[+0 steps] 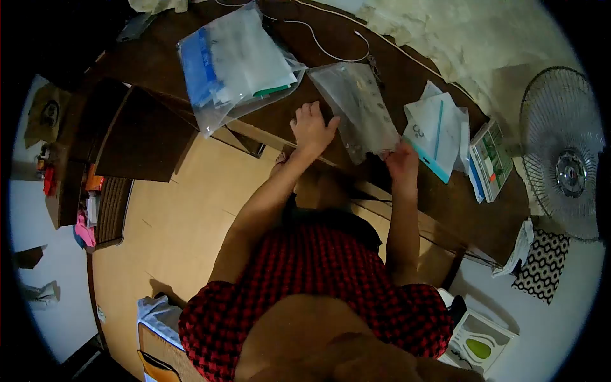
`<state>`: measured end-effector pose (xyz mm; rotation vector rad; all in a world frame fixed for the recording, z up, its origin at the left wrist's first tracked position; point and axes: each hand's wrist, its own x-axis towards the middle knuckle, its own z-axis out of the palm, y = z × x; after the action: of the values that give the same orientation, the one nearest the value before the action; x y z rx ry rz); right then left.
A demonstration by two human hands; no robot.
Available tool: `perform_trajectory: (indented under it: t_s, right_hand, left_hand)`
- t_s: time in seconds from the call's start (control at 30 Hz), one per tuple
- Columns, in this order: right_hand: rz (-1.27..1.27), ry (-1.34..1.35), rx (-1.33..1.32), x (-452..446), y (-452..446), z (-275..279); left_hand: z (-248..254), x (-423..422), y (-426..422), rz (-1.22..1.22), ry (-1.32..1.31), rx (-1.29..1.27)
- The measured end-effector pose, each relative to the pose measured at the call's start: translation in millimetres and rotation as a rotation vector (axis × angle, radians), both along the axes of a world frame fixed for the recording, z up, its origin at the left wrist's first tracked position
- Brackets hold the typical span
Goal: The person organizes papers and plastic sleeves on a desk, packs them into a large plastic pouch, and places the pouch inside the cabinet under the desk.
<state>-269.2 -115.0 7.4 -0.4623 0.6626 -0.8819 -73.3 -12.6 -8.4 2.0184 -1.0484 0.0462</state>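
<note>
While the left hand [312, 130], fingers loosely spread and empty, sits by the near edge of the desk [471, 223], the right hand [402, 164] pinches a corner of the clear bag [358, 105] lying on it.

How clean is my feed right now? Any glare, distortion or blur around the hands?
Head view: strong wide-lens bowing, with the desk curved and the corners black; head view: uneven light, the desk dark against the brighter floor; head view: pale sheen on the clear bag by the right hand, marks too soft to read.
</note>
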Motion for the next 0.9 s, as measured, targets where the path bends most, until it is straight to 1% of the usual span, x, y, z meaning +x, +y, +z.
perform_trajectory:
  t_s: [0.07,0.1,0.17,0.2,0.27,0.3,0.37,0.4,0.47,0.5,0.57,0.6,0.67,0.7,0.77,0.8,0.87,0.9]
  right_hand:
    - [0.122,0.131,-0.096,-9,2,-8]
    - [0.121,0.130,-0.098,-9,5,-3]
    - [0.187,-0.138,-0.118,-4,11,3]
    - [0.184,-0.142,-0.121,-2,11,5]
    - [0.249,-0.385,-0.100,3,9,7]
    - [0.244,-0.388,-0.103,8,11,11]
    - [0.078,-0.342,-0.014,17,17,19]
    - [0.082,-0.343,-0.011,18,16,16]
    - [0.134,-0.581,-0.012,23,15,7]
    - [0.146,-0.582,-0.009,27,20,11]
    - [-0.034,-0.343,0.017,30,33,19]
    - [-0.032,-0.345,0.015,25,36,17]
    - [0.117,-0.363,-0.049,5,36,4]
    - [0.113,-0.359,-0.046,-9,34,-7]
    - [0.118,0.021,-0.091,-43,27,-35]
    - [0.116,0.025,-0.083,-58,24,-43]
    - [0.382,0.245,-0.232,-76,21,-52]
    - [0.382,0.247,-0.225,-69,29,-36]
  left_hand:
    - [10,-9,-10,0.050,-0.055,0.201]
    - [9,-12,-16,0.049,-0.057,0.198]
    - [5,-15,-27,0.023,-0.001,0.181]
    - [-7,-14,-33,0.020,-0.005,0.178]
    - [-31,-15,-43,-0.081,0.144,-0.075]
    - [-25,-18,-41,-0.086,0.141,-0.077]
    - [-18,-26,-29,-0.135,0.728,-0.215]
    - [-11,-31,-24,-0.130,0.727,-0.215]
    - [5,-39,-15,-0.140,1.660,-0.449]
    - [12,-38,-9,-0.132,1.656,-0.459]
    - [25,-35,1,-0.297,2.215,-0.396]
    - [16,-32,5,-0.299,2.213,-0.398]
    - [-11,-24,12,-0.316,1.919,-0.382]
    - [-13,-18,19,-0.314,1.924,-0.376]
    - [-20,-7,32,-0.243,1.625,-0.360]
    - [-20,-7,37,-0.238,1.630,-0.353]
    - [-15,-8,47,-0.179,1.487,-0.309]
    - [-9,-11,52,-0.172,1.426,-0.282]
